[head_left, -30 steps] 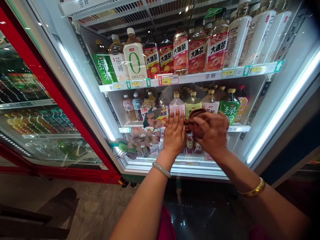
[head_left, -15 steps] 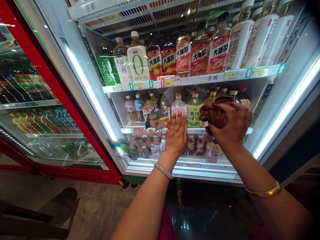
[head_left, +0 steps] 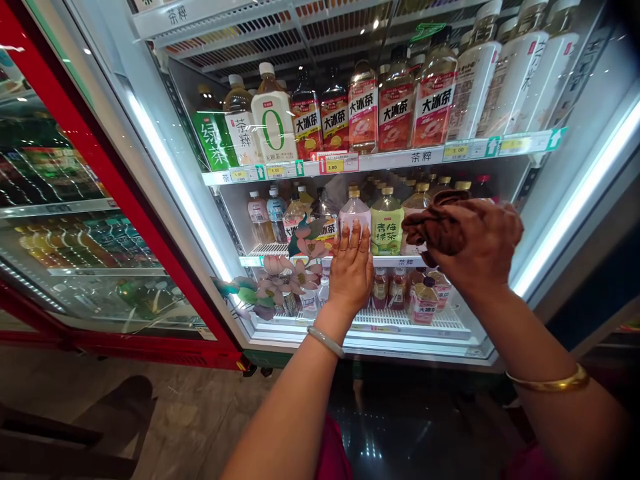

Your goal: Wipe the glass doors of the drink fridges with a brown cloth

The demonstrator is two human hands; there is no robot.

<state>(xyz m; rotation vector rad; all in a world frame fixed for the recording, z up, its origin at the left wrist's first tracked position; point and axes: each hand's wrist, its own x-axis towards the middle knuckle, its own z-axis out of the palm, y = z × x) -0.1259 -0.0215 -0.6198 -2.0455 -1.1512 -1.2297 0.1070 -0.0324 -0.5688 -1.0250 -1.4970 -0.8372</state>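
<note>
Bunched in my right hand [head_left: 483,243] is a dark brown cloth [head_left: 437,223], held up against the glass door of a lit drinks fridge. My left hand [head_left: 351,267] lies flat on the same glass with its fingers stretched out, and holds nothing. Behind the glass, a pink-labelled bottle [head_left: 354,208] is partly hidden by my left fingertips. Between the two hands a green-labelled bottle [head_left: 387,227] shows on the middle shelf. To the left of my left hand, a pink flower decal [head_left: 295,275] sits on the glass.
Large tea bottles [head_left: 395,107] line the upper shelf above a price strip [head_left: 340,164]. Small bottles [head_left: 424,305] stand on the bottom rack. At left is another fridge with a red frame [head_left: 135,220]. A dark wooden object [head_left: 60,433] is on the floor at lower left.
My right hand has moved to the right with the brown cloth, uncovering more of the bottles behind. The left hand keeps its place on the glass. The view has shifted slightly.
</note>
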